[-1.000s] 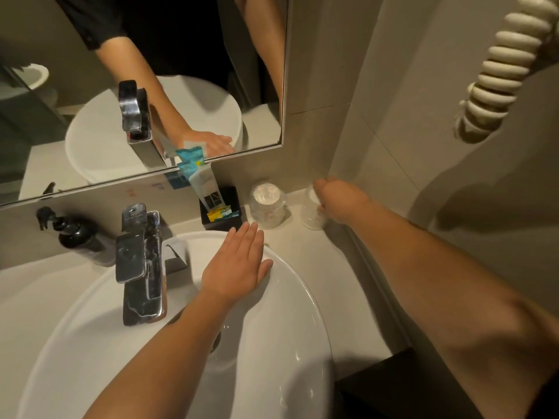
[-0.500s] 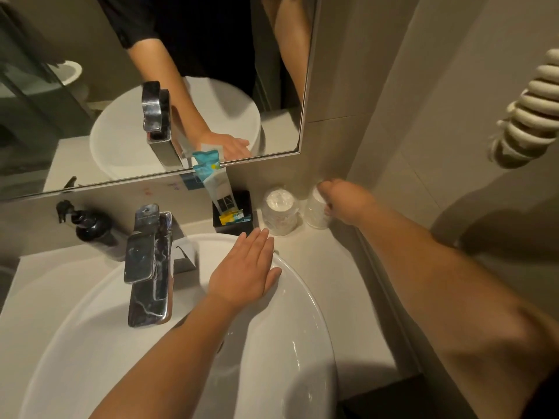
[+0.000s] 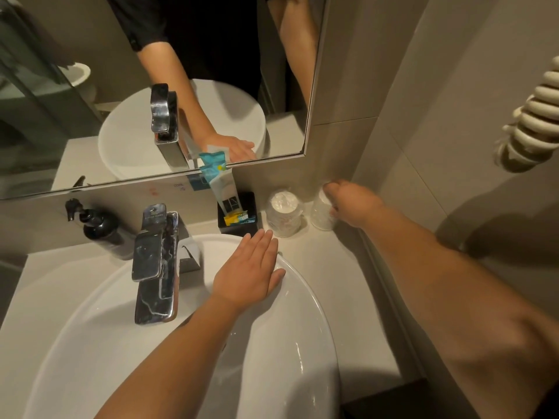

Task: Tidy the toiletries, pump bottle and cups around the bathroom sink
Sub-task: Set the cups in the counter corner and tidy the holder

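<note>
Right hand grips the upright cup — left hand flat, fingers straight, on the sink.

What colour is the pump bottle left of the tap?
Glossy black pump bottle, shown best in the head view.

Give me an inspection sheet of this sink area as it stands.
Surface: pale counter round a white basin with a chrome tap.
Job's things: black pump bottle back left; black holder with upright toiletry packets; two wrapped cups, near cup and corner cup, side by side.
Clutter: nothing seen.
Hands: left hand flat on the basin rim; right hand grips the corner cup.
Cables: coiled white cord on the right wall.
Surroundings: mirror, tiled walls.
</note>
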`<act>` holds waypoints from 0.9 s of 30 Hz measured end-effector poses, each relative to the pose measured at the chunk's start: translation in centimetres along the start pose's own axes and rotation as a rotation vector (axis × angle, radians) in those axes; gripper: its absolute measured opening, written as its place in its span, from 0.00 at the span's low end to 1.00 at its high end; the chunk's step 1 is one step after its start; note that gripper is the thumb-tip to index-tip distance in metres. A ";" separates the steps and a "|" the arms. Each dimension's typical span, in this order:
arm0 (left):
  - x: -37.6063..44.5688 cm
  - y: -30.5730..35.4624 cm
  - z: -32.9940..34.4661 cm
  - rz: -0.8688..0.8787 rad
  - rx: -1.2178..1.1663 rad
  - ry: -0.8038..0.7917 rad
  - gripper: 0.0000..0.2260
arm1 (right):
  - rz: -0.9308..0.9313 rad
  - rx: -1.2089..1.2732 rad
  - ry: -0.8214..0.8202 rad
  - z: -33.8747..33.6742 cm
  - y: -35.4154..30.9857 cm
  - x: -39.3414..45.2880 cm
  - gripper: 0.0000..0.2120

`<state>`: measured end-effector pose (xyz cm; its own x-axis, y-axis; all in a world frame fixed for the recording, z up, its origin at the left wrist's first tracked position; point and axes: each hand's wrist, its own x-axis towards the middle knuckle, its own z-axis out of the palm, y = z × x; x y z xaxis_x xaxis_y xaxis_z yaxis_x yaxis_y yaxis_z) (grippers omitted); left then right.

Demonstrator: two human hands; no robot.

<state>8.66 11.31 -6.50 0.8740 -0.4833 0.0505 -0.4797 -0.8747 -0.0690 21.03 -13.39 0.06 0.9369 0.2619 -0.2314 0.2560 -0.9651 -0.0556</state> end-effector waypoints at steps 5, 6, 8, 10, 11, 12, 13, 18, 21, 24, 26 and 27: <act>-0.1 0.0 -0.2 0.004 -0.003 -0.009 0.30 | 0.033 0.081 0.040 -1.0 -0.4 -1.0 0.31; -0.1 0.0 -0.3 0.002 -0.005 -0.021 0.30 | 0.040 0.118 0.077 -1.1 -0.8 -1.2 0.30; -0.1 0.0 -0.5 0.001 -0.009 -0.032 0.31 | -0.004 0.172 0.181 -1.4 -2.1 -1.6 0.27; -0.1 -0.1 -0.6 0.001 -0.008 -0.033 0.31 | -0.122 0.193 0.285 -1.7 -4.1 -1.6 0.23; -0.1 -0.1 -0.5 0.001 -0.003 -0.028 0.30 | -0.188 0.184 0.307 -1.8 -5.4 -1.5 0.20; -0.2 -0.1 -0.4 -0.001 -0.002 -0.023 0.29 | -0.253 0.164 0.310 -1.9 -6.6 -1.4 0.19; -0.2 -0.1 -0.3 -0.001 -0.004 -0.021 0.29 | -0.314 0.143 0.301 -2.0 -7.8 -1.2 0.18; -0.3 -0.1 0.2 0.008 -0.049 0.014 0.29 | -0.475 0.006 0.195 -1.6 -10.8 0.1 0.16; -0.3 -0.2 0.3 0.014 -0.045 0.029 0.29 | -0.501 -0.036 0.154 -1.1 -10.5 0.6 0.15; -0.3 -0.3 0.4 0.019 -0.037 0.044 0.29 | -0.512 -0.037 0.139 -0.8 -10.0 1.1 0.16; -0.3 -0.2 0.4 0.020 -0.023 0.051 0.29 | -0.531 -0.040 0.131 -0.8 -10.2 1.4 0.17; -0.3 -0.2 0.4 0.021 -0.018 0.053 0.29 | -0.543 -0.042 0.126 -0.8 -10.4 1.4 0.17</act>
<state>8.55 11.63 -6.88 0.8588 -0.5021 0.1016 -0.4994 -0.8648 -0.0522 19.90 -2.98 1.05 0.6883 0.7228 -0.0618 0.7168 -0.6907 -0.0955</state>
